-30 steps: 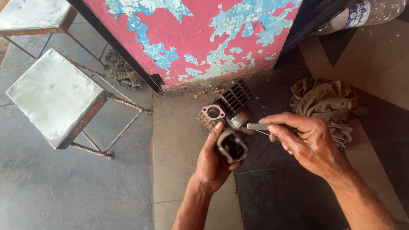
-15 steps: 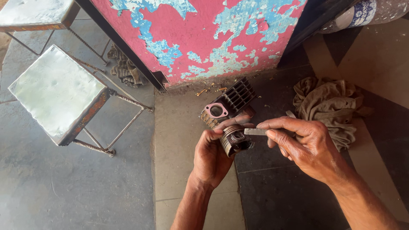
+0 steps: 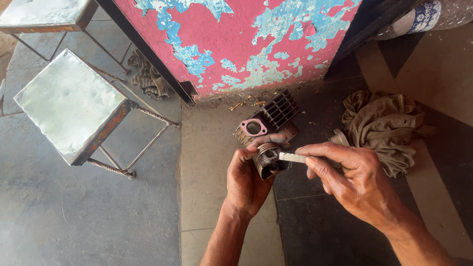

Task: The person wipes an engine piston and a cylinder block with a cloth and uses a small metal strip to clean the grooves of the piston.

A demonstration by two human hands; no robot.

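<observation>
Hands are working best braced: left hand (image 3: 245,181) gripping the piston (image 3: 268,160) firmly, right hand (image 3: 352,178) pinching the flat blade (image 3: 292,157) at its 3 o'clock edge.

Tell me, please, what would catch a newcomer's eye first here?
Probably the peeling pink-and-blue wall at top. At centre, the left hand holds a grimy piston while the right hand presses a flat metal blade against it. The finned engine cylinder lies just behind.
</observation>
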